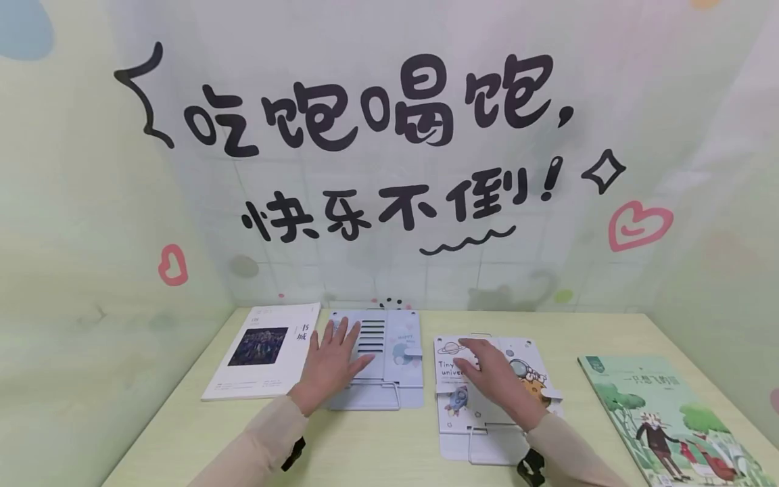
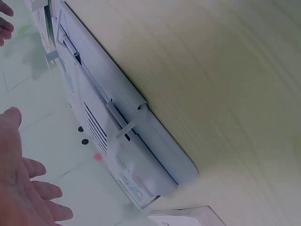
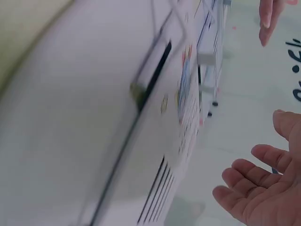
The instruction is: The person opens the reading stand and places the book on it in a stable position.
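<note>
Two folded book stands lie flat on the table. The pale blue one (image 1: pixel 404 396) has slots and a wire leg at its front. Over its left side my left hand (image 1: pixel 328 368) is spread, palm down; in the left wrist view the left hand (image 2: pixel 23 183) looks raised off the stand (image 2: pixel 155 153). The white stand with space drawings (image 1: pixel 456 406) lies to the right. My right hand (image 1: pixel 496 382) is above it, fingers loosely bent and holding nothing. The right wrist view shows a gap between the right hand (image 3: pixel 268 188) and the stand (image 3: pixel 70 122).
A white book with a dark picture (image 1: pixel 276 385) lies at the left. At the right is a green illustrated book (image 1: pixel 663 406). The pale wooden table (image 1: pixel 389 446) backs onto a printed fabric wall (image 1: pixel 377 270) with large black lettering, and fabric encloses both sides.
</note>
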Action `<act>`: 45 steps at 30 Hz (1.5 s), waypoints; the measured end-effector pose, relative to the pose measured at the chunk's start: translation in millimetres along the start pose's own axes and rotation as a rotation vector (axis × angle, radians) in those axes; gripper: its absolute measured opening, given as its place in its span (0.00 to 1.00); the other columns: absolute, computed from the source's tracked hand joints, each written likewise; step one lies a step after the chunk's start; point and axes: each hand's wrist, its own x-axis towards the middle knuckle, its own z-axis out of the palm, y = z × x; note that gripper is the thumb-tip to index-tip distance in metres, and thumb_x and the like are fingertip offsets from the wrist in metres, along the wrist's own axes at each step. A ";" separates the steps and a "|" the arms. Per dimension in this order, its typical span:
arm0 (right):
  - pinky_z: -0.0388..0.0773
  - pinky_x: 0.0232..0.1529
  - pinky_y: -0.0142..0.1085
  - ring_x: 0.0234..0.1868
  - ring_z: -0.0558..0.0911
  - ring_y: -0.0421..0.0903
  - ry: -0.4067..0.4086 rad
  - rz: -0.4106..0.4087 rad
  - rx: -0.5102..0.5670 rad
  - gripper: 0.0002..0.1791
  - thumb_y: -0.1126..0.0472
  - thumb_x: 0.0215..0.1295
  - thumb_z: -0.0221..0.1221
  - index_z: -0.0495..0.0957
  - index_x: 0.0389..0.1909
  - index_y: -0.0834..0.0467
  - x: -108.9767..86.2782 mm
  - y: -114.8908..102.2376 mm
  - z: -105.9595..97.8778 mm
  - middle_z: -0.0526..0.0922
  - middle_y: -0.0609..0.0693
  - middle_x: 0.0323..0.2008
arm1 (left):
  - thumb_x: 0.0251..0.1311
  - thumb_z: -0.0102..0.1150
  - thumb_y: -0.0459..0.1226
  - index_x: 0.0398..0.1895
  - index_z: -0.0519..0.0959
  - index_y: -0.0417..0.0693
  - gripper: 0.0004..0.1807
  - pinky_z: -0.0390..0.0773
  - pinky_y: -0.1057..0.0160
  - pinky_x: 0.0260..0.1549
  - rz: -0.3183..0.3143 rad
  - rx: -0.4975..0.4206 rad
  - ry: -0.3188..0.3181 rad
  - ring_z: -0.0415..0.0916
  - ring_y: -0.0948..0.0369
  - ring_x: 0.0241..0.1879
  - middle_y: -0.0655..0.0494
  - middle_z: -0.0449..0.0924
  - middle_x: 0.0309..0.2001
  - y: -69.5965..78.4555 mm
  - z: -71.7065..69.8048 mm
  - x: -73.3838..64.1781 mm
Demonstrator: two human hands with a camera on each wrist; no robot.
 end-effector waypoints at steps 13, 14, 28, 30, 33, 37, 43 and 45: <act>0.79 0.44 0.45 0.44 0.80 0.54 -0.090 -0.067 0.171 0.15 0.66 0.59 0.61 0.78 0.47 0.67 1.5 -37.6 38.2 0.82 0.58 0.41 | 0.53 0.66 0.42 0.45 0.80 0.43 0.18 0.77 0.58 0.33 -0.103 -0.304 -0.045 0.76 0.58 0.36 0.52 0.79 0.38 -38.6 -5.6 -25.7; 0.79 0.44 0.46 0.44 0.80 0.55 -0.097 -0.070 0.170 0.15 0.66 0.58 0.61 0.78 0.46 0.67 2.6 -39.6 39.6 0.82 0.59 0.41 | 0.52 0.66 0.41 0.44 0.80 0.42 0.17 0.76 0.59 0.33 -0.120 -0.348 -0.065 0.76 0.60 0.34 0.54 0.79 0.36 -40.9 -5.3 -27.0; 0.74 0.30 0.29 0.27 0.73 0.40 -0.215 -0.056 0.162 0.10 0.71 0.53 0.62 0.80 0.38 0.70 11.9 -56.9 65.9 0.81 0.52 0.27 | 0.45 0.67 0.26 0.37 0.79 0.34 0.13 0.74 0.68 0.27 -0.267 -0.705 -0.140 0.73 0.62 0.28 0.54 0.78 0.27 -42.7 10.3 -35.2; 0.75 0.30 0.29 0.28 0.74 0.40 -0.225 -0.024 0.182 0.10 0.71 0.53 0.61 0.80 0.37 0.70 12.4 -58.2 67.9 0.82 0.54 0.28 | 0.43 0.67 0.25 0.36 0.79 0.34 0.13 0.73 0.69 0.26 -0.271 -0.714 -0.145 0.72 0.62 0.27 0.54 0.78 0.26 -41.1 11.7 -35.1; 0.75 0.29 0.29 0.28 0.75 0.41 -0.246 0.037 0.228 0.10 0.71 0.53 0.61 0.80 0.37 0.69 12.7 -59.7 71.1 0.82 0.54 0.29 | 0.41 0.66 0.24 0.36 0.78 0.35 0.14 0.73 0.69 0.27 -0.276 -0.699 -0.147 0.72 0.62 0.27 0.54 0.77 0.26 -39.9 14.1 -34.9; 0.74 0.27 0.28 0.27 0.74 0.41 -0.258 0.116 0.293 0.10 0.72 0.52 0.60 0.79 0.36 0.69 12.2 -60.3 76.5 0.80 0.51 0.27 | 0.41 0.65 0.23 0.36 0.78 0.37 0.15 0.72 0.67 0.29 -0.265 -0.662 -0.143 0.70 0.62 0.28 0.55 0.75 0.26 -40.8 18.1 -35.6; 0.70 0.26 0.27 0.26 0.71 0.41 -0.224 0.108 0.300 0.08 0.75 0.48 0.59 0.76 0.32 0.67 9.4 -61.5 83.2 0.75 0.50 0.23 | 0.42 0.64 0.23 0.37 0.78 0.39 0.15 0.68 0.69 0.28 -0.213 -0.615 -0.106 0.68 0.63 0.27 0.58 0.73 0.25 -42.8 25.1 -39.8; 0.68 0.25 0.27 0.25 0.70 0.41 -0.211 0.084 0.277 0.08 0.76 0.47 0.57 0.74 0.31 0.66 8.2 -62.4 84.5 0.74 0.50 0.23 | 0.43 0.64 0.23 0.37 0.78 0.39 0.15 0.67 0.69 0.27 -0.204 -0.617 -0.096 0.67 0.63 0.27 0.58 0.72 0.25 -43.3 25.8 -40.8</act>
